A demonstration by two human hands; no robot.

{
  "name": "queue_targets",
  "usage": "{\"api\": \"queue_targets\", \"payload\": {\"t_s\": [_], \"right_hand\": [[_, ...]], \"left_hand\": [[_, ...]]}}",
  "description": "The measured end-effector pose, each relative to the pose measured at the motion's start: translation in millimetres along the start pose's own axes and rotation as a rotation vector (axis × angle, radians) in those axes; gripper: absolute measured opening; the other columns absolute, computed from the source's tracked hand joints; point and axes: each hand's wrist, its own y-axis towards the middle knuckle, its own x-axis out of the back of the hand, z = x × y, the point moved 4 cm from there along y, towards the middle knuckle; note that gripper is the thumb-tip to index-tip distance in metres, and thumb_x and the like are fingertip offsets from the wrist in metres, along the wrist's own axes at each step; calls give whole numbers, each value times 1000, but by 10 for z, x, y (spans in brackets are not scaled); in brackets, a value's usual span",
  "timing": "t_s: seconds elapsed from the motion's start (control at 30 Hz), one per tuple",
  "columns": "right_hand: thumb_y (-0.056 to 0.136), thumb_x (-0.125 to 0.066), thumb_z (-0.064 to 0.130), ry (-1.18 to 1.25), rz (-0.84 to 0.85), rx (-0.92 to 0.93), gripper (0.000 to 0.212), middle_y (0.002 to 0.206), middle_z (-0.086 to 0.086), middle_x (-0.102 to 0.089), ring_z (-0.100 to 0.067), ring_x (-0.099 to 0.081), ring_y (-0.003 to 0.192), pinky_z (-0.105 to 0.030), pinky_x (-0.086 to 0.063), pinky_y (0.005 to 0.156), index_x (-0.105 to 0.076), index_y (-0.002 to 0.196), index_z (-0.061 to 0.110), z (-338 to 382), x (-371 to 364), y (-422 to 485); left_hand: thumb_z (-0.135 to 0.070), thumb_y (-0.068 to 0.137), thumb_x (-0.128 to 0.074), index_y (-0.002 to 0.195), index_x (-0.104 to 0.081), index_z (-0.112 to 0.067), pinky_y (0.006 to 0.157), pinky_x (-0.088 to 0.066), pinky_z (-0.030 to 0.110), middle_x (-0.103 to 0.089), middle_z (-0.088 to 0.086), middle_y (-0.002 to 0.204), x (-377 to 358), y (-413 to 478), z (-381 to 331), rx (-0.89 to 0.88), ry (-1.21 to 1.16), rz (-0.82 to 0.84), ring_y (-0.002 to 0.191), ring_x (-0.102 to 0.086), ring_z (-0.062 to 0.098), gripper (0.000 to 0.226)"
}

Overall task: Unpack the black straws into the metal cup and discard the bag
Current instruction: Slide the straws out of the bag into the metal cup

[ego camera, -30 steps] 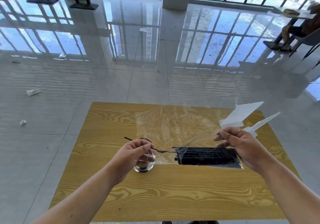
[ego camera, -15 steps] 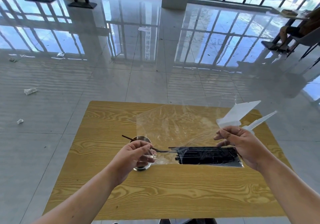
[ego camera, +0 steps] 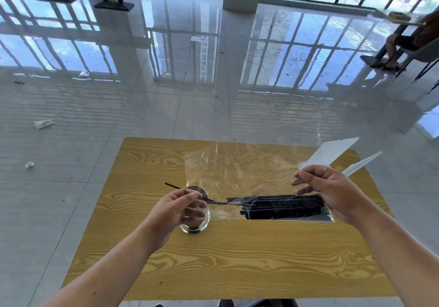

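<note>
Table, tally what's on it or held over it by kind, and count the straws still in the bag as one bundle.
metal cup: 1
clear bag: 1
straw bundle inside the bag: 1
single straw, pinched by the left hand over the cup: 1
Total: 4

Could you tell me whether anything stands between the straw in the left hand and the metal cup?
Nothing visible does. The left hand pinches one black straw above the open metal cup; the clear bag is to its right.
</note>
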Motion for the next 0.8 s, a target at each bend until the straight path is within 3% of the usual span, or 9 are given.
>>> {"api": "queue_targets", "payload": {"t_s": [0.13,0.23,0.3,0.37,0.47,0.53,0.6,0.73,0.8], "right_hand": [[102,-63,6,-5,16,-18,19,98,-22,-76,-21,-76,81,-26,-61,68,-73,103,-9,-45,0,-1],[101,-63,7,-1,15,-23,18,98,-21,-77,-22,-76,81,-26,-61,68,-74,102,-8,-96,6,6],[98,-66,11,8,11,-30,19,98,-21,-78,-24,-76,80,-27,-62,69,-74,101,-5,-129,11,18],[94,-68,17,14,12,-41,23,98,-21,-78,-26,-76,80,-27,-62,70,-75,100,-4,-161,16,28],[90,-70,22,24,18,-53,29,99,-20,-79,-25,-76,80,-26,-61,69,-74,102,-4,-209,23,46],[89,-71,23,28,18,-48,31,99,-20,-79,-25,-76,80,-25,-61,69,-74,102,-5,-231,28,54],[88,-71,25,26,26,-51,31,99,-19,-79,-25,-76,81,-26,-61,70,-75,101,-3,-253,29,60],[86,-72,27,22,36,-59,32,98,-16,-80,-23,-76,81,-24,-60,68,-75,100,-1,-291,25,78],[86,-72,27,20,40,-57,32,98,-16,-80,-23,-76,81,-24,-60,69,-75,100,-1,-300,19,97]], "left_hand": [[-42,106,-58,99,-82,-17,89,-56,46,-79,22,108,177,87,87,30,-16,-77,96,-78,39,35],[-43,108,-52,102,-77,-11,80,-56,42,-82,16,101,295,166,119,42,50,-182,83,-78,31,41],[-38,107,-55,97,-74,-10,68,-52,37,-80,11,91,402,213,108,23,163,-339,66,-69,23,35],[-37,104,-61,93,-69,-13,65,-46,37,-72,11,89,534,273,92,17,331,-520,64,-59,19,28],[-56,97,-67,113,-66,-15,76,-53,42,-73,16,104,677,389,139,198,456,-629,85,-66,26,43],[-69,92,-66,136,-63,-12,63,-49,34,-67,12,84,687,458,166,349,427,-601,62,-56,24,71],[-73,90,-67,143,-61,-13,54,-36,31,-60,3,82,695,584,167,377,423,-577,56,-34,17,80],[-52,97,-72,128,-68,-7,52,-31,30,-44,2,70,685,823,194,356,322,-586,55,-29,16,55],[-37,102,-70,116,-74,-8,52,-35,30,-52,2,74,678,858,170,313,239,-610,58,-37,15,33]]}}
